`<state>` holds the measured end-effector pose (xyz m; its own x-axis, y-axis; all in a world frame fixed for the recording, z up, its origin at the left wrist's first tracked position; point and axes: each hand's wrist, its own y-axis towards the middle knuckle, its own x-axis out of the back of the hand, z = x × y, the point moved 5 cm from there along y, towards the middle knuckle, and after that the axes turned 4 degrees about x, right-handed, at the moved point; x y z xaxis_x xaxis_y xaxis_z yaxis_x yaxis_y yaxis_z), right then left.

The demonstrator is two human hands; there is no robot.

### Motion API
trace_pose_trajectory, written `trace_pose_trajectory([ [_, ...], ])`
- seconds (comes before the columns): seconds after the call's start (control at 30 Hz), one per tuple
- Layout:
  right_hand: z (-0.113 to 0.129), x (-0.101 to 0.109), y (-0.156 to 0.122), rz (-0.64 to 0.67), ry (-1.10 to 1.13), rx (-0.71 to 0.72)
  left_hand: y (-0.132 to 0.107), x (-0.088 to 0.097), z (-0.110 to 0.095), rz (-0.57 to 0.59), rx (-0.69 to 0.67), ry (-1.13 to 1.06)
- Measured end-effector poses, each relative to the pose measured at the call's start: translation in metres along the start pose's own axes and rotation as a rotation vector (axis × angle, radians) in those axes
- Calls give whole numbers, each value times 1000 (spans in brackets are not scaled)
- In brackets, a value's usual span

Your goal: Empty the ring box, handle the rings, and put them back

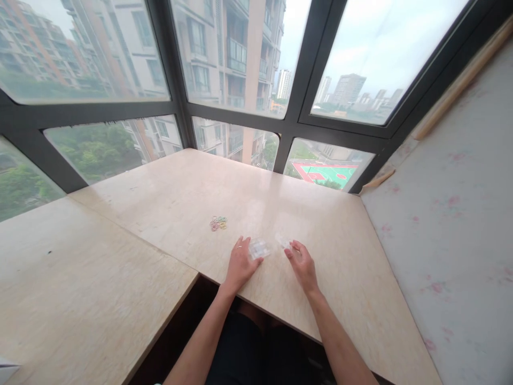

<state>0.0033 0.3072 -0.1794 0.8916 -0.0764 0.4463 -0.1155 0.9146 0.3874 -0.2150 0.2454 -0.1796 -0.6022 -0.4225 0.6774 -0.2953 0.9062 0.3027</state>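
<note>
My left hand [241, 264] is closed around the near left side of a small clear plastic box [259, 248], thumb at its front edge. The box rests on or just over the tabletop, and its inner divisions look faint. Between the thumb and fingers of my right hand [303, 266] is a clear plastic piece [282, 241], thin and see-through; its exact kind is hard to make out. A gap separates it from the box. Beyond my left hand lies a little cluster of coloured rings [218, 223], pink, green and yellow, like small rubber bands.
The pale marble-look tabletop [168, 192] has a seam and a cut-out corner at its front, above my lap. Dark window frames [292, 128] border the back. A flowered wall [444, 224] stands at right. A white object [7, 369] shows at lower left.
</note>
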Motion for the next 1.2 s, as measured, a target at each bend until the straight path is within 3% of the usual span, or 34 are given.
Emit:
trace_pose_trajectory([
  [0.23, 2, 6, -1, -86, -60, -3, -2, -1, -4, -49, -31, 94],
  [0.5, 9, 12, -4, -174, -315, 199, -4, 2, -1, -73, -36, 17],
  [0.7, -5, 25, -3, -152, -343, 148, -2, 5, 0, -52, -14, -52],
  [0.97, -15, 65, -8, -162, -325, 76, 8, -1, -5, 67, -85, -59],
  [1.2, -33, 106, -9, -184, -357, 8, 25, -17, -29, 248, -157, -68],
])
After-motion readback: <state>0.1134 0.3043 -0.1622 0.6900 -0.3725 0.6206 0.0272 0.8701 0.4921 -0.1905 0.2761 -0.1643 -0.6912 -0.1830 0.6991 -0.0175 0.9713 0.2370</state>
